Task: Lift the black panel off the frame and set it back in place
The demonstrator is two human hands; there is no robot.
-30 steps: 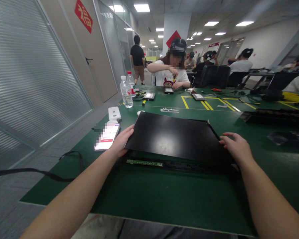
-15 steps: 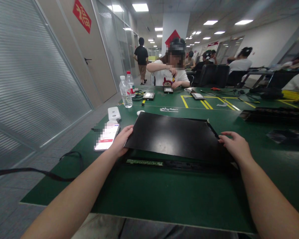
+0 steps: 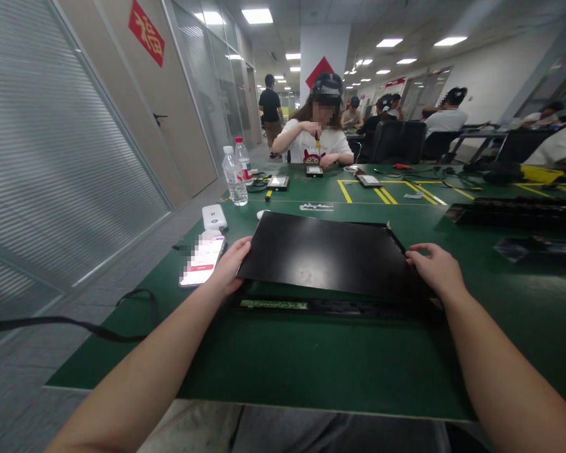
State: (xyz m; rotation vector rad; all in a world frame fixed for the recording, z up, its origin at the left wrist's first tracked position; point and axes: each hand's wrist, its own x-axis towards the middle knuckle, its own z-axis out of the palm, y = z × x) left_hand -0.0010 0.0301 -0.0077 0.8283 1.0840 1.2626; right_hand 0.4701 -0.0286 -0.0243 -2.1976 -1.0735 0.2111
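Note:
A flat black panel (image 3: 325, 255) lies on the green table mat (image 3: 311, 358), its near edge lifted a little above a black frame with a green circuit strip (image 3: 273, 304). My left hand (image 3: 229, 267) grips the panel's near left corner, fingers curled around the edge. At the near right edge my right hand (image 3: 434, 269) holds the panel, thumb on top and fingers partly hidden.
A phone (image 3: 202, 260) and a white box (image 3: 214, 216) lie left of the panel. Two water bottles (image 3: 233, 176) stand further back. A person (image 3: 314, 135) works on small drives across the table. Black trays (image 3: 519, 212) sit at the right.
The view has shifted slightly; both hands keep their hold on the panel, which sits a little lower and flatter than before.

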